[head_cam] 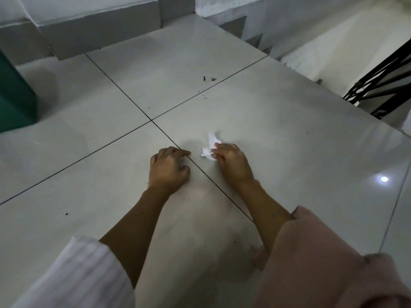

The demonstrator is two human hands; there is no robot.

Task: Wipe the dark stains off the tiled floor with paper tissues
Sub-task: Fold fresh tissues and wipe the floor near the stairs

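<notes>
From the head camera, the right hand [231, 163] pinches a crumpled white tissue [210, 147] against the tiled floor [289, 134]. Just beside it the left hand [168, 168] rests on the floor with fingers curled, holding nothing that I can see. The dark stains [208, 79] lie well beyond both hands.

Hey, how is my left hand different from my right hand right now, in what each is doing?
The right hand pinches a crumpled white tissue against the floor; the left hand holds nothing visible. The left hand sits beside the grout line, fingers curled; the right lies past it. Both rest low on the tiles.
</notes>
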